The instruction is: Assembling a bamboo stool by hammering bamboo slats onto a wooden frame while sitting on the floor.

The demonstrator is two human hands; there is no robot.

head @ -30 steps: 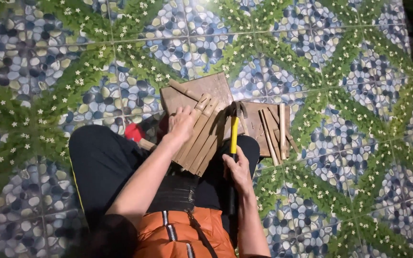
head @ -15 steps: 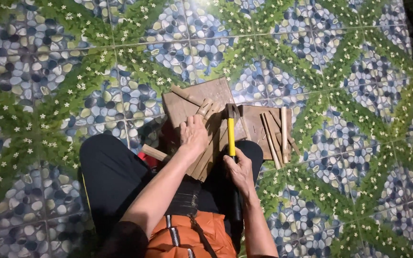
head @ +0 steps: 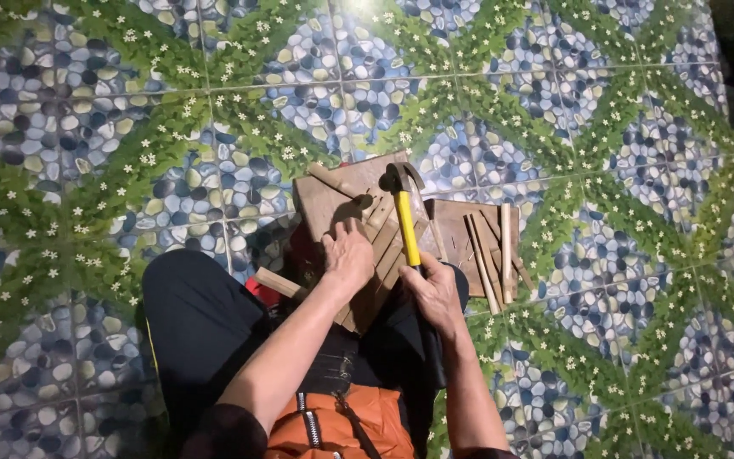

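- Since the earlier frame, left hand [head: 348,255] slid down off the upper slats toward the person's lap; hammer [head: 404,223] head tipped further up over the wood.
- Right hand [head: 437,293] clenched round the hammer's dark grip, below the yellow shaft; head sits above the slat bundle [head: 381,246].
- Left hand pressed flat on the slat bundle, fingers curled over it, pinning rather than gripping.
- Flat board [head: 333,195] lies under the bundle; a second board with loose sticks [head: 490,246] lies just right of the hammer.
- Hammer likely head-heavy, stiff; best held low on the grip. Slats look light, thin, could split.
- Tiled floor [head: 129,127] open all round the hammer; knees crowd the near side.
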